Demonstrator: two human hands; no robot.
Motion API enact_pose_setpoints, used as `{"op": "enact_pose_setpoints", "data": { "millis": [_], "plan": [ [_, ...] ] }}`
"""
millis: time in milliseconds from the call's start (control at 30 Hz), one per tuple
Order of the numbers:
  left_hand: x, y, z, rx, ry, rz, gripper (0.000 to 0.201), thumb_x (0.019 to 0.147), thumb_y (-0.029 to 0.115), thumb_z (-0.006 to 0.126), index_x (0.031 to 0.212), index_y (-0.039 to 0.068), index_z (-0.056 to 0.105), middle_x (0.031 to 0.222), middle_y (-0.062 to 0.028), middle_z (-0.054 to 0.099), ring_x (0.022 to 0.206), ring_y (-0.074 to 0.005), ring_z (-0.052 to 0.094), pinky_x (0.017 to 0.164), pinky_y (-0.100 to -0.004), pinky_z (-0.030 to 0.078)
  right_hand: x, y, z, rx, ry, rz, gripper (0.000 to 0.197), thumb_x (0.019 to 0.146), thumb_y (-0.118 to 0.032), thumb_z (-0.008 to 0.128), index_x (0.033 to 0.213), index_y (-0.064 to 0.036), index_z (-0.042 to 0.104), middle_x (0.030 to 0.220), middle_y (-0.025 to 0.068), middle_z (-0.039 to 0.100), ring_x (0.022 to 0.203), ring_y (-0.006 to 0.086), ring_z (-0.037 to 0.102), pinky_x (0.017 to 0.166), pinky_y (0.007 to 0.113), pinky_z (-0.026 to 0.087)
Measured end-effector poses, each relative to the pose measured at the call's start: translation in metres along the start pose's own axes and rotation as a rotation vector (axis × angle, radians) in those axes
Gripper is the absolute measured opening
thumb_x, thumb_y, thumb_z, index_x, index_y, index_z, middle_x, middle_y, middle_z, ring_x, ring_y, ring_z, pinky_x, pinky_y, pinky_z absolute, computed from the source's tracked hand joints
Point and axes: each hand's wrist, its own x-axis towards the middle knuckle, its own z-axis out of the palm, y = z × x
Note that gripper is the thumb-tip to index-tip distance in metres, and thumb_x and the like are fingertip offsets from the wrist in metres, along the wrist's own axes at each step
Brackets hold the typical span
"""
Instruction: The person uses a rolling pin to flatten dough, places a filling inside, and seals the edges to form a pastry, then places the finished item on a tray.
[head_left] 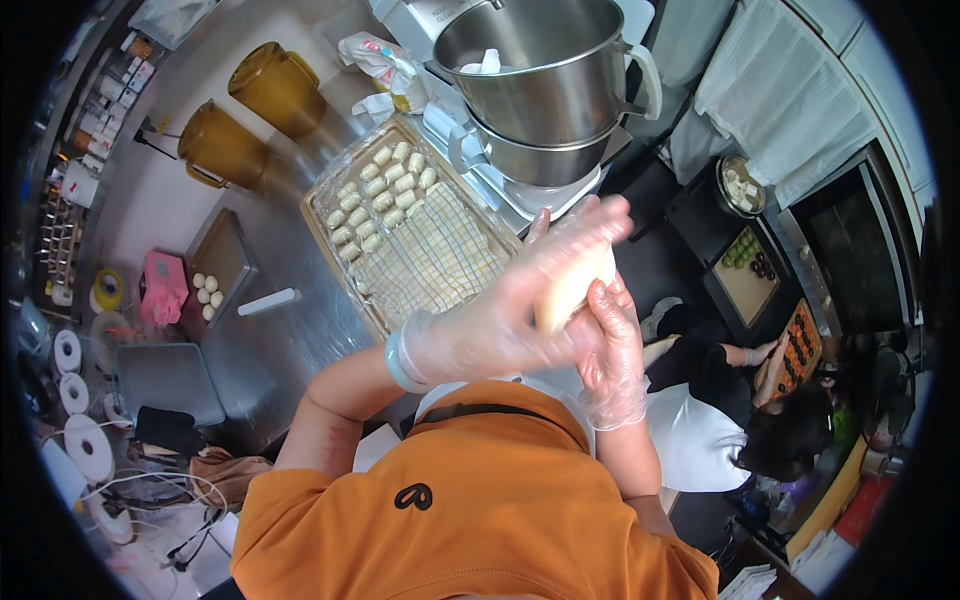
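A pale piece of dough [577,287] is between my two hands, in front of my chest. My left hand [500,305], in a clear plastic glove, lies over it with fingers stretched out and somewhat blurred. My right hand [607,345], also gloved, is closed around the dough from the other side, thumb bent up. Beyond them a tray [366,299] bears rows of small pale dough rolls [385,190] and a checked sheet under clear film. How firmly the left palm presses is hidden.
A steel mixer bowl [540,85] stands beyond my hands. Left are a smaller tray [225,245] with dough balls, a white scraper [268,302] and two amber jugs [220,145]. At right, another person [710,420] handles an orange tray [800,350] of dark pieces.
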Motion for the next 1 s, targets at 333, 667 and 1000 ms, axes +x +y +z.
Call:
{"op": "enact_pose_setpoints", "data": {
  "millis": [333, 667, 1000],
  "plan": [
    [0.010, -0.027, -0.006, 0.942, 0.031, 0.434, 0.061, 0.081, 0.050, 0.067, 0.125, 0.009, 0.061, 0.140, -0.0156, 0.051, 0.134, -0.0366, 0.043, 0.113, -0.0491, 0.024, -0.009, -0.023, -0.009, 0.061, -0.148, 0.038, 0.046, 0.096, -0.025, 0.057, 0.133, 0.0006, 0.046, 0.129, 0.0153, 0.056, 0.119, 0.0273, 0.056, 0.098, 0.040, 0.050],
    [0.009, -0.033, -0.004, 0.938, 0.118, 0.531, 0.054, 0.079, 0.051, 0.068, 0.113, 0.009, 0.064, 0.129, -0.0135, 0.059, 0.127, -0.0333, 0.051, 0.111, -0.0493, 0.027, -0.007, -0.023, 0.001, 0.192, 0.089, 0.338, 0.040, 0.101, -0.032, 0.050, 0.129, -0.0031, 0.049, 0.125, 0.0096, 0.058, 0.114, 0.0201, 0.058, 0.086, 0.031, 0.054],
    [-0.018, 0.008, 0.002, 1.148, 0.139, 0.217, 0.079, 0.074, 0.054, 0.072, 0.129, 0.000, 0.052, 0.138, -0.0169, 0.050, 0.129, -0.0351, 0.046, 0.109, -0.0489, 0.029, 0.007, -0.025, 0.019, 0.156, 0.046, 0.458, 0.034, 0.100, -0.029, 0.052, 0.126, -0.0068, 0.052, 0.121, 0.0096, 0.061, 0.113, 0.0235, 0.059, 0.098, 0.037, 0.049]
  ]
}}
